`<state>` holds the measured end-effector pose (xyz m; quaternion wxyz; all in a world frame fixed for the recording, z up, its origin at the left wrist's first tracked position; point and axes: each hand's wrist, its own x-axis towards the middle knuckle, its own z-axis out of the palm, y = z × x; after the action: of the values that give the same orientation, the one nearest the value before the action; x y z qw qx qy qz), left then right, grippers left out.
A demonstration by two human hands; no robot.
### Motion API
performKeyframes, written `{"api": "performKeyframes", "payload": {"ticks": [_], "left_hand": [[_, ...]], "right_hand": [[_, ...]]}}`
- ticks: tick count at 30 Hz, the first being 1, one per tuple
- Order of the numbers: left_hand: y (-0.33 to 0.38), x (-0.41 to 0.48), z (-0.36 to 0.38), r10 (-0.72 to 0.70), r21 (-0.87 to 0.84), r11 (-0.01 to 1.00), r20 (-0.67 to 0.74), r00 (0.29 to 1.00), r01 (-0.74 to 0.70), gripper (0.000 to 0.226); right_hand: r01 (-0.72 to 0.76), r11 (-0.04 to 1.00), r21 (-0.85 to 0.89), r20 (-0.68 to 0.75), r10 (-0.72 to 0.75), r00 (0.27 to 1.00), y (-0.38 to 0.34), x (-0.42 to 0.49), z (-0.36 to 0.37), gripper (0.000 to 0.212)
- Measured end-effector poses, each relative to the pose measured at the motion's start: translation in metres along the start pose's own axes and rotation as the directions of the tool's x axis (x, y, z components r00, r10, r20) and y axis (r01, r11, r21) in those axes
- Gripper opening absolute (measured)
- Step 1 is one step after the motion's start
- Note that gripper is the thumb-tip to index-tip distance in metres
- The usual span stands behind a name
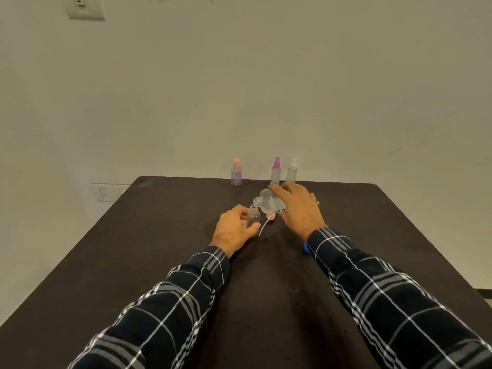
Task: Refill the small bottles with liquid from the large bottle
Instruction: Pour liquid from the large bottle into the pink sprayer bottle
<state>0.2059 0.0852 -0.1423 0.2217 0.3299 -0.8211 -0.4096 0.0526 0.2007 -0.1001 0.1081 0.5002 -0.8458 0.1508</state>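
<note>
Now your left hand holds the open small bottle and your right hand grips the tilted large bottle, whose mouth you must align above its neck.

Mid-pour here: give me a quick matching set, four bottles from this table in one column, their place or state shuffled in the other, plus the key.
Things:
1. large bottle
2. small open bottle
3. pink-capped bottle
4. purple-topped spray bottle

Place or state:
A. stands alone at the far edge of the table, left of the others
B. tilted, uncapped, gripped by the right hand
C. upright, uncapped, held by the left hand
D. stands at the far edge beside a white-topped spray bottle

Pairs: 1-B, 2-C, 3-A, 4-D
</note>
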Motion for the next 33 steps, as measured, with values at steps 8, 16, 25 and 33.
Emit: {"api": "performKeyframes", "payload": {"ticks": [8,16,25,33], "left_hand": [[0.0015,-0.0013,-0.0006,0.001,-0.011,1.0,0.005,1.0,-0.001,0.036],[-0.0003,-0.0003,0.0003,-0.006,-0.014,1.0,0.005,1.0,0.006,0.035],[-0.0006,0.0001,0.0005,0.011,0.005,1.0,0.004,1.0,-0.011,0.037],[-0.0031,0.001,0.0024,0.036,0.006,0.999,-0.024,0.999,-0.035,0.036]], "right_hand": [[0.022,1.0,-0.021,-0.019,-0.023,1.0,-0.0008,0.0001,-0.0017,0.072],[0.014,1.0,-0.015,-0.03,-0.014,0.999,-0.0024,-0.0008,-0.0022,0.07],[0.023,0.999,-0.033,-0.04,-0.024,0.999,-0.0044,-0.0008,-0.0057,0.069],[0.021,0.999,-0.035,-0.059,-0.023,0.998,-0.0046,-0.0018,-0.0076,0.072]]}}
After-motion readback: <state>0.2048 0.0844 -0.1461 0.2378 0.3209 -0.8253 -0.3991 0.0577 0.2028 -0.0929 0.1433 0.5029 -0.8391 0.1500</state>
